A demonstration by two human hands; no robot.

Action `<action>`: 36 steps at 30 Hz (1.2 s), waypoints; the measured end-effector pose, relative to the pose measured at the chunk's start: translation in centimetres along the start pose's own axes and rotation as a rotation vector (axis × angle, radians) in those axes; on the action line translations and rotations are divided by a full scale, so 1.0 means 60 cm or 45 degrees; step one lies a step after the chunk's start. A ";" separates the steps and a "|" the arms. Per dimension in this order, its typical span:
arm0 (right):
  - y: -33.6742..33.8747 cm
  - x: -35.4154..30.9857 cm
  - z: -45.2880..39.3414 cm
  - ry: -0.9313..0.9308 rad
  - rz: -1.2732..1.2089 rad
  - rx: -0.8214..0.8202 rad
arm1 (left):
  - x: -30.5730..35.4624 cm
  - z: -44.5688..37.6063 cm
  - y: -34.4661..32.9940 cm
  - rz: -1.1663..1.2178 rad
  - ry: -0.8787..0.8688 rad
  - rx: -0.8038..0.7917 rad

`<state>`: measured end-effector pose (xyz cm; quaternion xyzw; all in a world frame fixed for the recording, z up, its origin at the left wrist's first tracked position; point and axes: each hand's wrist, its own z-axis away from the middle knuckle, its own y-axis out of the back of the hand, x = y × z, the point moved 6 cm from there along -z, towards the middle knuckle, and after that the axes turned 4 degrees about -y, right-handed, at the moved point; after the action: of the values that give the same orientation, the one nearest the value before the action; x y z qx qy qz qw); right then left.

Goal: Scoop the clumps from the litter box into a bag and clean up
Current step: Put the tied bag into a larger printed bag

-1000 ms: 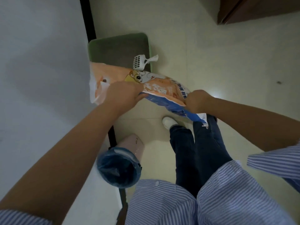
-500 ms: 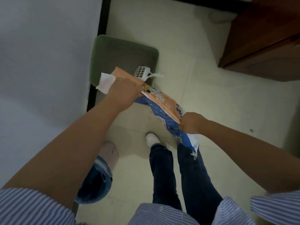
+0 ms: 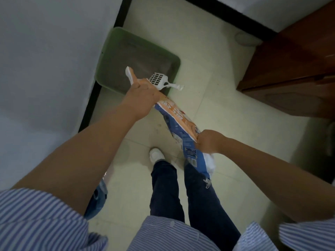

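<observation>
I've got the litter bag point(image 3: 178, 120) stretched over the floor, L hand point(image 3: 143, 93) fisted on its top end above the litter box point(image 3: 174, 60), R hand point(image 3: 208, 142) clenched lower down. Risk: grip slips, bag drops w/ spill.

Both hands fisted: left point(image 3: 143, 93) forward, right point(image 3: 208, 142) nearer.

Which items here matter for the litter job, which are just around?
In the job: green litter box; white scoop; orange-and-blue bag, held by left hand and right hand; blue-lined bin.
Just around: wooden cabinet; black baseboard.
</observation>
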<state>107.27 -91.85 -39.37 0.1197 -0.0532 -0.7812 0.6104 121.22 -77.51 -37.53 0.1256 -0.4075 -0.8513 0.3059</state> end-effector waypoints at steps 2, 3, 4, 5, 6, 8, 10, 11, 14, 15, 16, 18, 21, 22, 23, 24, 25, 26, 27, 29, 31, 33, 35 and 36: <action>-0.002 0.003 0.001 -0.011 -0.009 -0.011 | 0.002 -0.001 0.006 0.063 0.013 0.041; -0.002 0.001 0.000 -0.009 -0.011 -0.009 | 0.001 -0.001 0.008 0.096 0.028 0.047; 0.001 -0.001 -0.002 -0.004 -0.009 -0.008 | -0.003 -0.002 0.007 0.117 0.049 0.036; 0.007 -0.003 -0.005 0.005 0.004 -0.009 | -0.008 -0.003 0.006 0.122 0.078 0.020; 0.014 -0.003 -0.008 0.010 0.027 -0.011 | -0.013 -0.005 0.004 0.121 0.106 0.004; 0.032 -0.001 -0.011 0.023 0.047 -0.027 | -0.019 -0.007 0.007 0.115 0.151 -0.025; 0.048 -0.001 -0.015 0.061 0.014 -0.047 | -0.024 -0.013 0.014 0.110 0.204 -0.072; 0.055 -0.002 -0.013 0.089 -0.001 -0.057 | -0.026 -0.016 0.015 0.124 0.239 -0.107; 0.078 -0.013 -0.005 0.172 -0.027 -0.083 | -0.033 -0.019 0.017 0.166 0.328 -0.208; 0.087 -0.018 0.000 0.206 -0.023 -0.098 | -0.036 -0.018 0.018 0.170 0.336 -0.225; 0.097 -0.021 0.002 0.228 -0.017 -0.102 | -0.038 -0.018 0.018 0.163 0.342 -0.235; 0.112 -0.019 0.000 0.235 0.004 -0.111 | -0.042 -0.018 0.021 0.147 0.351 -0.241; 0.121 -0.016 -0.008 0.193 0.081 -0.136 | -0.042 -0.023 0.025 0.138 0.371 -0.244; 0.122 -0.017 -0.010 0.182 0.090 -0.150 | -0.041 -0.026 0.025 0.135 0.364 -0.241; 0.125 -0.018 -0.012 0.175 0.090 -0.159 | -0.038 -0.029 0.028 0.133 0.341 -0.224; 0.131 -0.020 -0.013 0.176 0.097 -0.161 | -0.033 -0.034 0.028 0.130 0.297 -0.209; 0.137 -0.022 -0.015 0.179 0.108 -0.162 | -0.024 -0.039 0.030 0.135 0.248 -0.190; 0.144 -0.022 -0.016 0.181 0.111 -0.159 | -0.015 -0.043 0.030 0.150 0.201 -0.170; 0.150 -0.021 -0.017 0.175 0.108 -0.159 | -0.004 -0.047 0.033 0.183 0.162 -0.144; 0.160 -0.020 -0.017 0.167 0.111 -0.153 | 0.006 -0.054 0.042 0.240 0.117 -0.089; 0.163 -0.020 -0.015 0.177 0.126 -0.151 | 0.006 -0.058 0.046 0.246 0.075 -0.099; 0.159 -0.021 -0.009 0.186 0.130 -0.146 | 0.008 -0.059 0.045 0.306 0.030 -0.106; 0.156 -0.012 -0.003 0.155 0.113 -0.142 | 0.021 -0.066 0.066 0.316 -0.079 0.099; 0.152 0.000 0.001 0.137 0.105 -0.146 | 0.033 -0.069 0.083 0.311 -0.147 0.130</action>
<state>115.81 -94.12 -37.22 0.1240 0.0198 -0.7495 0.6500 123.63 -83.68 -36.26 0.0411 -0.4793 -0.7918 0.3764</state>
